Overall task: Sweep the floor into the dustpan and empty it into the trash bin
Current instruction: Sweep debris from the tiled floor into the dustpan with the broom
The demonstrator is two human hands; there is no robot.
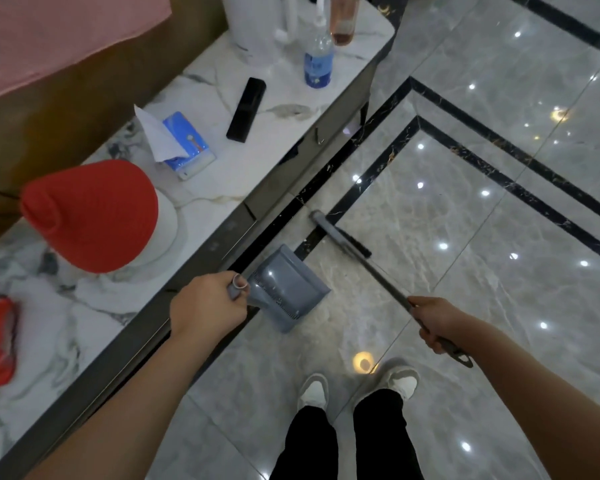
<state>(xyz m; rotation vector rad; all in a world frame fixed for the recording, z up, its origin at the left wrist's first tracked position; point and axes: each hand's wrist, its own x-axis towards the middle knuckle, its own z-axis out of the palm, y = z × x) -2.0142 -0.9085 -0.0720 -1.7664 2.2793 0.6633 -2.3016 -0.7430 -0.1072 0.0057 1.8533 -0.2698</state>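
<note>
Sweeping is the step in hand, judged from the tools. The left hand (207,306) curls its fingers round the upright handle of the grey plastic dustpan (284,289), which stands at centre frame against the edge of the marble-topped bench (222,161). The right hand (437,323), at lower right, grips the thin dark pole of the broom (340,237); its narrow grey head with short black bristles lies on the floor (465,209) just above the pan, over the black inlay strip. A few pale specks show near the head; no trash bin is in view.

Next, the bristles likely need drawing toward the pan's mouth, with the pan lip held flat to the tiles so nothing slips under it.

Glossy grey veined tiles mirror ceiling lights. On the bench lie a blue tissue pack (184,143), a black remote (246,109), a clear water bottle (318,64) and a red knitted hat (90,216).
</note>
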